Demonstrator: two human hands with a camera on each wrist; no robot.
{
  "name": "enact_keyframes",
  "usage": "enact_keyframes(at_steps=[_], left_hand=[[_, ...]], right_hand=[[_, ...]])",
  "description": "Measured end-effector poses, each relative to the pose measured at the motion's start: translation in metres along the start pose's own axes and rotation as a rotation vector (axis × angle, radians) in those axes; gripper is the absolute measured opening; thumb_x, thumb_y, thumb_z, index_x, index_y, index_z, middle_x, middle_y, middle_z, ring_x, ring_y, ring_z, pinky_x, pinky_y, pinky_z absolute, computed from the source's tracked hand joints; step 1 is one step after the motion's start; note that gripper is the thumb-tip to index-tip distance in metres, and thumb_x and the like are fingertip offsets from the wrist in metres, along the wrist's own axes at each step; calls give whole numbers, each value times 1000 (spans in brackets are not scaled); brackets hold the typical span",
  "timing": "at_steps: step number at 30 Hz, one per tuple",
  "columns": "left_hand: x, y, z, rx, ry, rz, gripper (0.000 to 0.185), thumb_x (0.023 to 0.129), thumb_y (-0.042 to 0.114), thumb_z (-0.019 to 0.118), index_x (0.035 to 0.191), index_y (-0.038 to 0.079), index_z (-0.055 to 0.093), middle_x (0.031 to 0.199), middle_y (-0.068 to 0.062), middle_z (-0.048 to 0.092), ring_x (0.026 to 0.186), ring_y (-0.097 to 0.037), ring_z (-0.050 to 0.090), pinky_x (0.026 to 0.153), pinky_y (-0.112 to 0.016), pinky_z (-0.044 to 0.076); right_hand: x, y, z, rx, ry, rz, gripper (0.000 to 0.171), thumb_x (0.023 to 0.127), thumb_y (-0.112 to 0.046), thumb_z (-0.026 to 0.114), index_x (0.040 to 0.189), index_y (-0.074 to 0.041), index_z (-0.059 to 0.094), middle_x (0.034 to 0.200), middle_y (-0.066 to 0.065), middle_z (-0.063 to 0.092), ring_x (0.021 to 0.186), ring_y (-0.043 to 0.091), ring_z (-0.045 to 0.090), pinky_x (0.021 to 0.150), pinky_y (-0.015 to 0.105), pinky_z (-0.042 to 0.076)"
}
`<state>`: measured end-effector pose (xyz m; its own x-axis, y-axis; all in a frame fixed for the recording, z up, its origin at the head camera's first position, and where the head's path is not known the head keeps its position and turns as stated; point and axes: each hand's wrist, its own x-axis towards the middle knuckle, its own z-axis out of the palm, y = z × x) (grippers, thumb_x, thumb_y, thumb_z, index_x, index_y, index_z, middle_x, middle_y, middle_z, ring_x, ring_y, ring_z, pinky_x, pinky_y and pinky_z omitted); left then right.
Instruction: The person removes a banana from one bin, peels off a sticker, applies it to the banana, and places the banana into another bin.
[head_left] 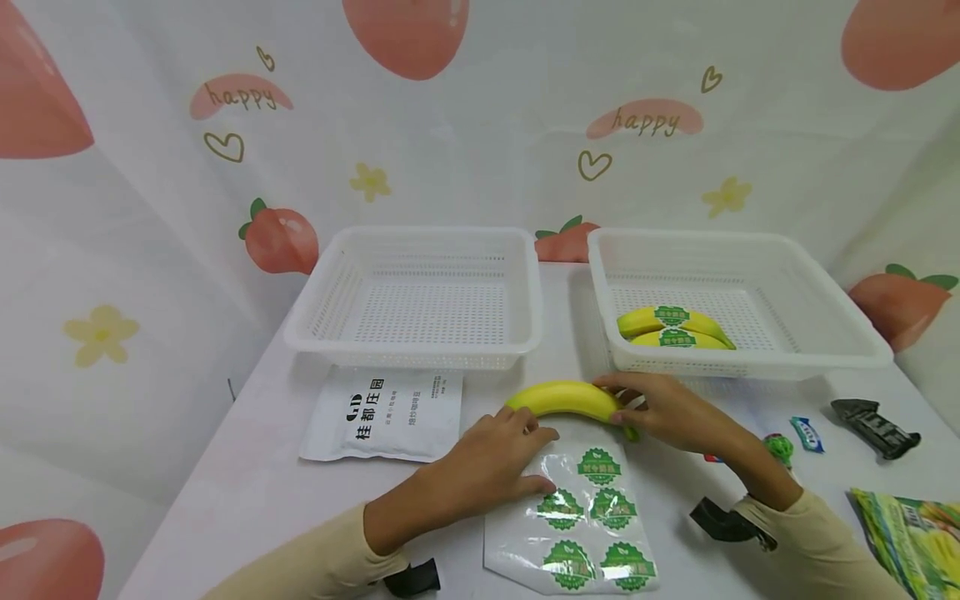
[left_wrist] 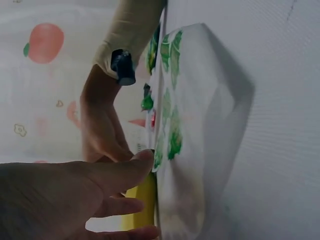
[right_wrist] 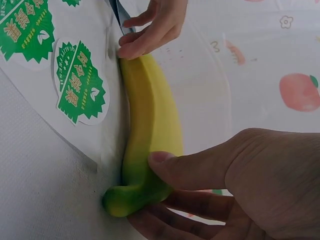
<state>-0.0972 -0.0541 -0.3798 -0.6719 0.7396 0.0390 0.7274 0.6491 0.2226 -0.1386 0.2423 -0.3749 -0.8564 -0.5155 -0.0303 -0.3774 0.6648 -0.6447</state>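
A yellow banana (head_left: 566,398) with a green stem end lies across the top of a sheet of round green stickers (head_left: 570,525). My right hand (head_left: 663,408) grips its stem end, the thumb (right_wrist: 175,167) on one side and the fingers curled beneath, as the right wrist view shows. At the other tip, my left hand (head_left: 487,458) has its fingers fairly straight and right at the peel. The left thumb is spread away, over the sticker sheet. No sticker shows on this banana's visible side.
Two bananas with green stickers (head_left: 675,327) lie in the right white basket (head_left: 750,360); another white basket (head_left: 412,354) stands left. A white coffee pouch (head_left: 390,417) lies before it. Rightward are small wrapped candies (head_left: 807,434), a black packet (head_left: 876,427) and a green-yellow bag (head_left: 915,537).
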Motion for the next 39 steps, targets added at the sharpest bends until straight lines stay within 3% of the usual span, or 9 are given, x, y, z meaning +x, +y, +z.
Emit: enact_keyframes(at_steps=[8,14,19,25,30,36,39], left_hand=[[2,-4,12,-19,23,19,65,90,45,82,145,16,61,122,-3,59,108,-17,55,82,-25,47],[3,-6,12,-97,37,17,67,87,38,87,145,17,62,121,-2,62,103,-15,55,81,-24,46],[4,-7,14,-76,59,30,65,86,37,88,143,16,64,117,0,63,107,-17,56,85,-26,45],[3,-6,12,-93,39,24,64,87,33,87,144,15,64,122,0,63,106,-14,58,84,-26,45],[5,-7,10,-208,-7,7,63,87,26,88,145,15,64,122,0,65,98,-8,56,83,-23,46],[12,-12,6,-337,-82,-25,60,88,14,87,144,16,65,115,5,72,110,-7,63,95,-30,48],[15,-19,5,-432,-107,-46,61,88,7,84,145,16,65,121,3,71,113,-6,61,97,-28,48]], right_hand=[[2,1,0,-15,-3,11,47,95,-7,78,141,-3,65,132,15,70,112,31,72,88,41,62],[3,1,0,-8,-10,14,48,96,-6,77,142,-3,65,131,14,71,112,30,72,88,41,62],[3,-1,-1,-6,-14,10,48,95,-6,77,141,-3,65,130,13,71,112,31,72,89,41,62],[3,-3,-2,-8,-16,12,48,95,-5,77,142,-3,65,130,13,71,112,30,72,90,42,61],[2,-2,-2,-11,-14,6,48,95,-5,77,141,-4,65,130,12,71,112,30,72,90,43,61],[0,-2,-1,-8,-12,5,48,96,-6,76,142,-4,64,132,12,70,115,31,71,91,44,61],[-4,-5,-3,-39,10,12,48,97,-9,76,144,-6,64,137,11,69,120,32,68,94,48,60]])
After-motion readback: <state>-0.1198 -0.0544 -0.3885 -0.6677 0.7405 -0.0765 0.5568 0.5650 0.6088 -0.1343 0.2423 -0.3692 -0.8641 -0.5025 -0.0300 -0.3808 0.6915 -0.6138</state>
